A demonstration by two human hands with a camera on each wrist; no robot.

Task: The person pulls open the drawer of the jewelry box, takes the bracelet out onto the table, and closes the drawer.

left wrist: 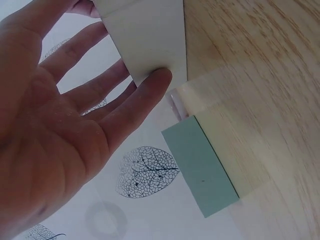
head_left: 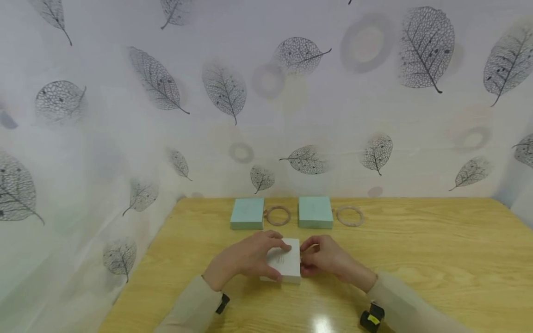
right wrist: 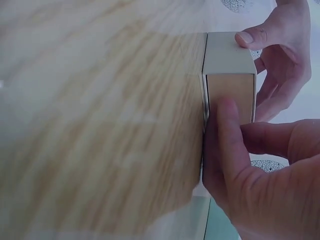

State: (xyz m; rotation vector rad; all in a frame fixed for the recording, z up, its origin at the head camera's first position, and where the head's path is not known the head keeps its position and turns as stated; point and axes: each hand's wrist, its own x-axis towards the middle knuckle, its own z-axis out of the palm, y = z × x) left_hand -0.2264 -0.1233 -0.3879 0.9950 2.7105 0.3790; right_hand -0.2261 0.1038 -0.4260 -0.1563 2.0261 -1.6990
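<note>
A small white box (head_left: 288,259) with faint print on its top lies on the wooden table. My left hand (head_left: 257,256) holds it from the left, thumb near the front edge and fingers over the top and far side. In the left wrist view, the thumb tip presses a pale face of the box (left wrist: 150,37). At the box's right end is my right hand (head_left: 326,256), its fingers bent. The right wrist view shows a tan inner panel (right wrist: 232,87) framed by the white shell, with a right fingertip against it and other fingers around that end.
Behind the hands, two mint-green boxes (head_left: 247,213) (head_left: 315,212) stand near the table's back edge. A pinkish ring-shaped bangle (head_left: 278,223) lies between them, and another bangle (head_left: 350,225) is right of the second box. A leaf-print curtain (head_left: 266,134) hangs behind the table (head_left: 437,259).
</note>
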